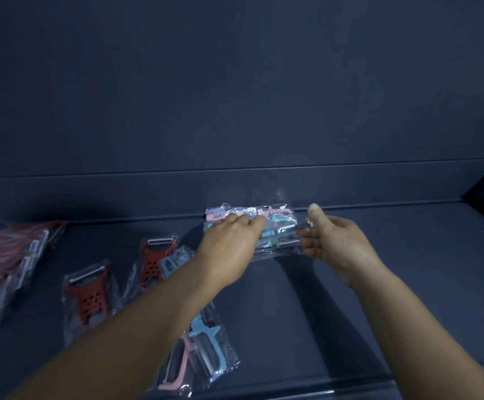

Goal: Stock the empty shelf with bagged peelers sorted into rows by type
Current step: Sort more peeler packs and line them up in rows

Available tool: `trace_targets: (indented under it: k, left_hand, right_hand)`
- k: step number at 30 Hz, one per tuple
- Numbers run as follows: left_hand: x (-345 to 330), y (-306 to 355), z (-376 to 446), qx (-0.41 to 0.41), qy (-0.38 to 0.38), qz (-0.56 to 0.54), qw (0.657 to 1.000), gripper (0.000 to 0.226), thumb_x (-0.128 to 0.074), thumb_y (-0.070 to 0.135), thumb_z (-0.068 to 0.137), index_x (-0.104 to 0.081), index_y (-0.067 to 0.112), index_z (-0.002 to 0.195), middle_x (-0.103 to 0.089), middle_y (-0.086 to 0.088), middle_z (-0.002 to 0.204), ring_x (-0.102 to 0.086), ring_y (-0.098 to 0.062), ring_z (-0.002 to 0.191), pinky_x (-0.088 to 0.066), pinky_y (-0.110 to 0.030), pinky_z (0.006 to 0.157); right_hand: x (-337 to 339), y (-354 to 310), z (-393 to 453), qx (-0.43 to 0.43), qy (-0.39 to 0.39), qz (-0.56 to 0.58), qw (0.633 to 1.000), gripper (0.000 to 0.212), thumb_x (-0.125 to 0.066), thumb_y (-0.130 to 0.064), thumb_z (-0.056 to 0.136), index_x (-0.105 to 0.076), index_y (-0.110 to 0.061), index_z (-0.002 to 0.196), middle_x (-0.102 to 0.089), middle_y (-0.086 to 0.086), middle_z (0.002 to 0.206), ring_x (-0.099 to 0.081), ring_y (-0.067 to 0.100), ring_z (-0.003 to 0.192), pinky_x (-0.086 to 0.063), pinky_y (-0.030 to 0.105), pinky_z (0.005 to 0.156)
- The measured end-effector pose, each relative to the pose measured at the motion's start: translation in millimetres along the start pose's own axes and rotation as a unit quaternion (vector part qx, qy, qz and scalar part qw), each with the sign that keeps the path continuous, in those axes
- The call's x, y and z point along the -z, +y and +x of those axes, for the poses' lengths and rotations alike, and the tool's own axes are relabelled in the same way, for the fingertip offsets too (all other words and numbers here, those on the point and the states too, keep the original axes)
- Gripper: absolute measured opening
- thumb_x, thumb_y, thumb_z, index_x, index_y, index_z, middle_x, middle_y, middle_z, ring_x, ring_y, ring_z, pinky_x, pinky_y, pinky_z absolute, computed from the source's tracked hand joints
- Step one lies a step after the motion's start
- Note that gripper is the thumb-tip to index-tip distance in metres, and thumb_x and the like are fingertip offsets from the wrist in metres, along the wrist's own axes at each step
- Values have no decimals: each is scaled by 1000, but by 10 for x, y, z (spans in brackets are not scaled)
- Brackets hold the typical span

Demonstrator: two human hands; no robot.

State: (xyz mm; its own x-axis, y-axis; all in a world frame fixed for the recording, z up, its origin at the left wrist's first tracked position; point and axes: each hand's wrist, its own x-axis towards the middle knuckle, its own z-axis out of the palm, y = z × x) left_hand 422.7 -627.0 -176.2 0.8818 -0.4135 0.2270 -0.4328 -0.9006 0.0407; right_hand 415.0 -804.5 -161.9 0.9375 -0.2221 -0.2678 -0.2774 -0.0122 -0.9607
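Note:
A stack of clear bags with pink, teal and blue peelers lies at the back of the dark shelf, against its rear lip. My left hand rests on the stack's left part, fingers pressing the bags. My right hand pinches the stack's right edge between thumb and fingers. Two bagged red wide peelers lie to the left, a blue one partly under my left forearm. Nearer the front lie bagged pink and blue peelers.
A pile of bagged red-and-white peelers sits at the far left of the shelf. The shelf's back wall rises dark behind everything. The shelf's front edge runs along the bottom right.

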Motion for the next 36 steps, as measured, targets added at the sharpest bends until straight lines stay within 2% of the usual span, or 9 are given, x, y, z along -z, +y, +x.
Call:
trace_targets:
  k: [4, 7, 10, 13, 21, 26, 30, 33, 36]
  left_hand:
    - [-101, 32, -46, -10, 13, 37, 999, 43, -77, 4, 62, -57, 15, 98, -61, -2, 88, -58, -23, 85, -49, -32, 66]
    - [-190, 5, -75, -1, -34, -19, 999, 38, -61, 14, 85, -45, 18, 119, -51, -2, 115, -45, -23, 111, -44, -35, 89]
    - [-233, -35, -99, 12, -63, -21, 998, 42, -60, 32, 89, -44, 20, 126, -46, 0, 123, -40, -21, 118, -40, -36, 97]
    - [-228, -55, -132, 23, -84, -43, 995, 44, -58, 40, 89, -47, 23, 128, -43, 2, 126, -38, -20, 122, -38, -35, 101]
    - [-210, -55, -86, 39, -83, -81, 992, 45, -62, 30, 89, -50, 29, 132, -46, 3, 130, -41, -19, 124, -40, -35, 101]
    - [-58, -174, -357, 4, -95, -75, 993, 56, -55, 32, 93, -34, 27, 145, -38, 3, 145, -33, -19, 134, -21, -28, 110]
    - [114, -489, -697, 1, -117, -91, 989, 39, -49, 12, 94, -54, 22, 131, -49, 3, 137, -44, -20, 127, -29, -32, 108]
    - [147, -729, -888, -17, -153, -117, 981, 45, -47, -6, 80, -64, 25, 107, -53, 7, 129, -49, -16, 121, -36, -30, 104]
    - [153, -896, -1111, -20, -176, -113, 978, 49, -50, 2, 87, -57, 31, 126, -47, 10, 136, -42, -12, 127, -31, -30, 108]
  right_hand:
    - [-8, 176, 155, 1, 17, -148, 989, 2, -63, -16, 83, -62, -15, 83, -60, 6, 69, -51, 20, 58, -47, 33, 60]
    - [1, 273, 237, 23, 30, -209, 977, 12, -65, -18, 82, -57, -20, 92, -62, 0, 78, -56, 20, 65, -47, 31, 64]
    - [-4, 335, 228, 52, 34, -287, 956, 17, -63, -22, 85, -58, -18, 101, -64, -2, 87, -61, 21, 83, -45, 28, 70]
    - [-7, 368, 209, 55, 32, -355, 933, 18, -61, -22, 86, -58, -16, 102, -62, -1, 94, -58, 21, 92, -42, 25, 74]
    - [-48, 413, 224, 58, 28, -455, 888, 27, -56, -19, 86, -51, -13, 112, -53, 12, 119, -53, 29, 105, -40, 30, 81]
    - [-196, 354, -95, 134, 40, -494, 858, 47, -57, -26, 87, -44, -12, 130, -40, 11, 131, -38, 32, 121, -35, 37, 100]
    - [-498, 297, -493, 196, -46, -511, 835, 49, -59, -34, 86, -47, -20, 131, -46, 5, 132, -38, 27, 124, -31, 33, 105]
    - [-722, 307, -761, 184, -127, -498, 838, 49, -64, -39, 83, -51, -20, 127, -53, 3, 127, -47, 23, 121, -38, 30, 100]
    - [-931, 348, -1007, 135, -192, -493, 838, 49, -68, -40, 81, -53, -21, 124, -58, 0, 122, -55, 19, 111, -43, 25, 85]
